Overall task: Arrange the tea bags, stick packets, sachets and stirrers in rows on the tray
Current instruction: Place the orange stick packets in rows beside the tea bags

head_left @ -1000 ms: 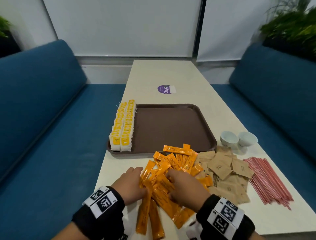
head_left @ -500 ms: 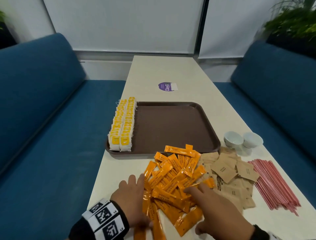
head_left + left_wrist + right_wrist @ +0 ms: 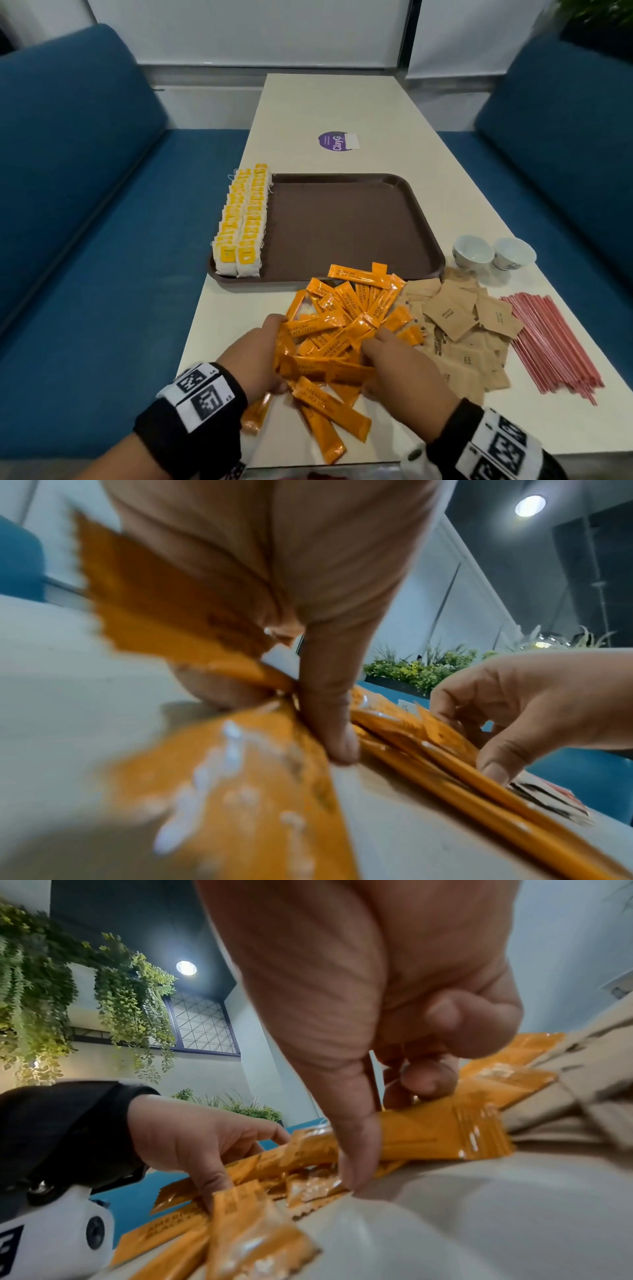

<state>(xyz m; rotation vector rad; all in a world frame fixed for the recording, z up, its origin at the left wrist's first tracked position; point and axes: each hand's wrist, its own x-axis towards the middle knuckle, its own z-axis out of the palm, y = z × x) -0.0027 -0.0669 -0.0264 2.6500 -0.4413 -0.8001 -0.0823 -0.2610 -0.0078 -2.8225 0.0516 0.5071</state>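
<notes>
The orange stick packets [image 3: 337, 337] lie heaped on the table [image 3: 342, 102] just in front of the tray [image 3: 346, 226], between both hands. The left hand [image 3: 255, 359] curls around packets at the heap's left edge, thumb pressing down. The right hand [image 3: 399, 368] arches over the right edge, pinching packets. Only the wrist views show these grips.

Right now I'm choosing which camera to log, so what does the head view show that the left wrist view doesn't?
Head only: the tray with two rows of tea bags, brown sachets, red stirrers, two cups.
Left wrist only: the left thumb pressing on packets, close up, and a ceiling light.
Both: the left hand, the right hand and the orange stick packets.
</notes>
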